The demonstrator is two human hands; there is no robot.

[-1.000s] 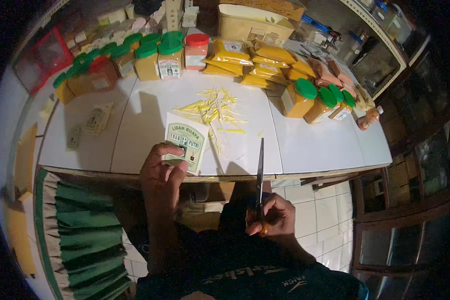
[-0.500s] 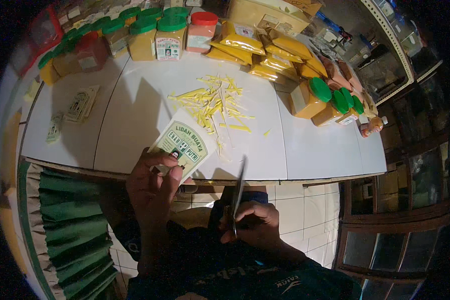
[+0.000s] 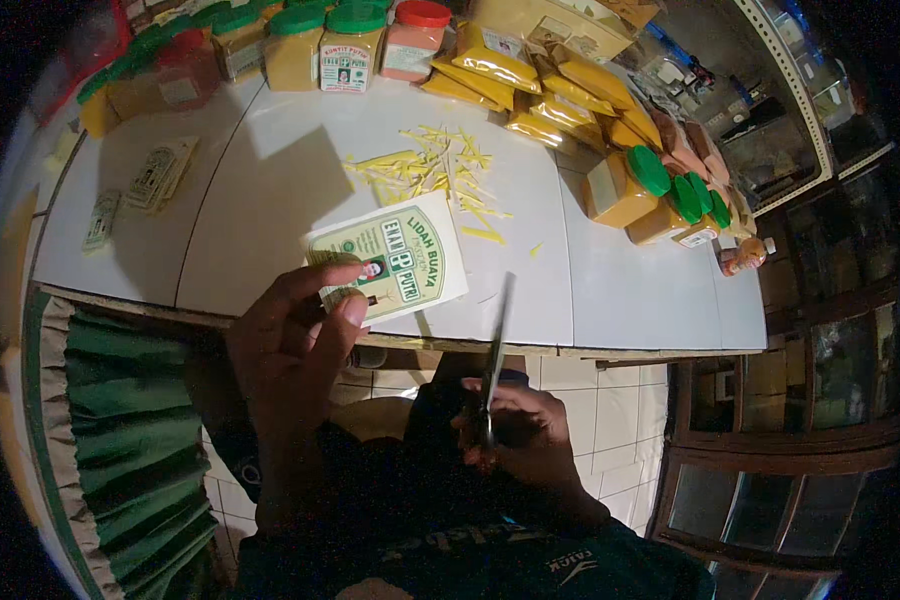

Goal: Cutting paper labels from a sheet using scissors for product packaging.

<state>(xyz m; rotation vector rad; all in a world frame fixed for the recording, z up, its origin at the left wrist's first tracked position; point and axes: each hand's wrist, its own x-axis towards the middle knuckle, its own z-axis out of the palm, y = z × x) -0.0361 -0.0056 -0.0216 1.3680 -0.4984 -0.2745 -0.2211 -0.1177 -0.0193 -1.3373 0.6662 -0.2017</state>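
Note:
My left hand [image 3: 295, 335] pinches a pale green and cream printed paper label [image 3: 420, 265] between thumb and fingers, holding it over the table's front edge. The label has white margins around its printed shape. In my right hand [image 3: 530, 425] is a pair of scissors [image 3: 501, 330], blades pointing up and seen nearly edge-on, so whether they are parted is unclear. They stay apart from the label, to its right. Behind the label, thin yellow and white paper offcuts [image 3: 435, 165] lie in a loose heap.
Stacked cut labels [image 3: 160, 175] lie on the white tabletop [image 3: 255, 210] at left. Green-lidded jars [image 3: 350, 55] and a red-lidded jar [image 3: 415, 45] line the back. Yellow powder packets [image 3: 495, 60] are piled beside them; more jars [image 3: 620, 190] and a small bottle [image 3: 748, 256] stand right.
The label has turned clockwise and sits a little farther right. My right hand has risen and moved right with the scissors. The view has shifted slightly.

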